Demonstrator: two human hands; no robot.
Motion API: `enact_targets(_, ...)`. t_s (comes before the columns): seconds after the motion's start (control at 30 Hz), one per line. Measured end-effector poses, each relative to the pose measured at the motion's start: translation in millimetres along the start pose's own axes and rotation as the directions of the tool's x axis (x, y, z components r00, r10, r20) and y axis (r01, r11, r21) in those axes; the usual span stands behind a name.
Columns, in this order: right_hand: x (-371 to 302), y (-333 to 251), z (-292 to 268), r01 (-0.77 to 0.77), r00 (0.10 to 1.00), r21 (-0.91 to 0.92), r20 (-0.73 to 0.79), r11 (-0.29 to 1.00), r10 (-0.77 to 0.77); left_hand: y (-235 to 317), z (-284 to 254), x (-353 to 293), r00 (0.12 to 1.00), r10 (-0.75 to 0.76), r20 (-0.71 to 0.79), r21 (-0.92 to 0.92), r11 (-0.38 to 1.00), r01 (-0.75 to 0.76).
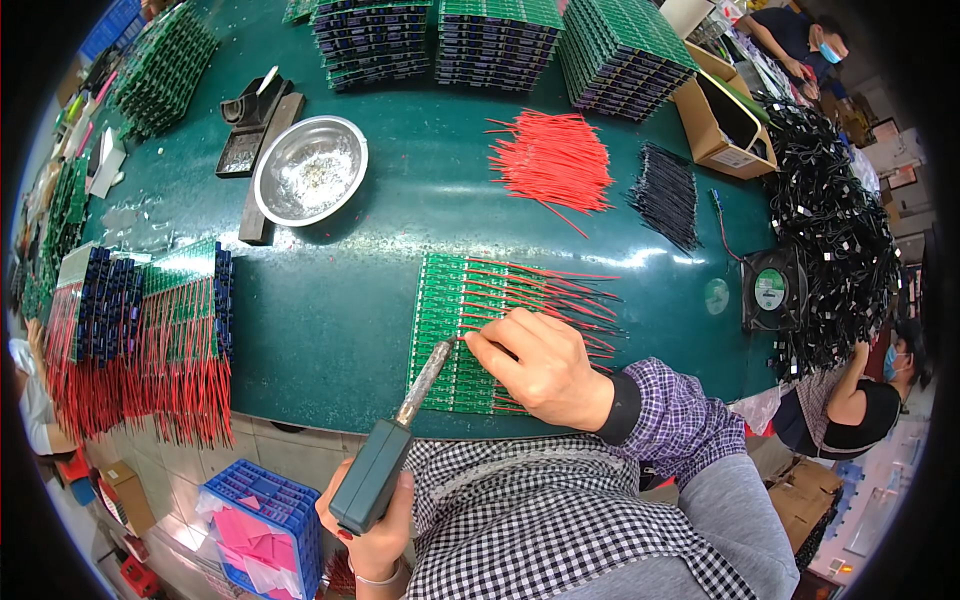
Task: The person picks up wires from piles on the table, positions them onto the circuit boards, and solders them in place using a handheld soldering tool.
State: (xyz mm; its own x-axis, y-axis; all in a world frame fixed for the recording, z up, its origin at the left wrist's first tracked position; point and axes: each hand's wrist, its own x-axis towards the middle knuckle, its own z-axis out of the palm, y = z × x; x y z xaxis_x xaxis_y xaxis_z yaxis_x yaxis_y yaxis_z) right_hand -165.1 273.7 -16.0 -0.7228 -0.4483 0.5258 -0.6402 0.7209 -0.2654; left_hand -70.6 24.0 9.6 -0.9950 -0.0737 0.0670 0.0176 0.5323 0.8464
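While a row of green circuit boards [452,335] lies flat near the front edge of the dark green surface [330,310], a soldering iron [385,455] is held in the left hand [375,530], the grip closed around its dark handle and the metal tip brought to the boards' left side. The right hand [540,368] is laid over the boards, its fingers pinched shut on a red wire [500,345] just beside the iron's tip. More red wires [560,290], already attached, are fanned out to the right of the boards. A loose bundle of red wires [552,160] and a bundle of black wires [667,195] are seen farther back, well apart from the hands. A steel bowl [309,170] is set to the left beside a soldering stand [250,120]. Finished boards with red leads [140,330] are stacked at the left edge, and taller stacks of boards [495,40] are lined along the far side. A small black fan [772,290] is stood at the right, next to a heap of black cables [830,230]. A blue crate [265,525] is visible below the surface's edge.
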Motion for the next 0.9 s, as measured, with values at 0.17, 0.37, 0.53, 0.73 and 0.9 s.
enact_targets(0.17, 1, 0, 0, -0.005, 1.000, 0.009, 0.001, 1.000, 0.005, -1, 1, -4, 0.998, -0.025, -0.065, -0.069, 0.997, 0.021)
enact_targets(0.37, 1, 0, 0, -0.001, 1.000, -0.007, -0.003, 1.000, 0.001, -7, 1, -9, 0.996, -0.042, -0.084, -0.085, 0.996, 0.035)
enact_targets(0.53, 0, -1, 0, -0.006, 1.000, -0.020, -0.001, 1.000, 0.006, -8, 3, -9, 0.994, -0.011, -0.113, -0.084, 0.996, 0.002)
enact_targets(0.73, 1, -3, -2, 0.006, 0.999, -0.014, -0.034, 1.000, -0.007, -5, 3, -10, 0.990, -0.023, -0.137, -0.085, 0.996, 0.011)
enact_targets(0.9, -1, -6, -3, 0.015, 0.999, 0.010, -0.052, 1.000, -0.015, -7, 2, -12, 0.990, -0.014, -0.139, -0.078, 0.997, 0.003)
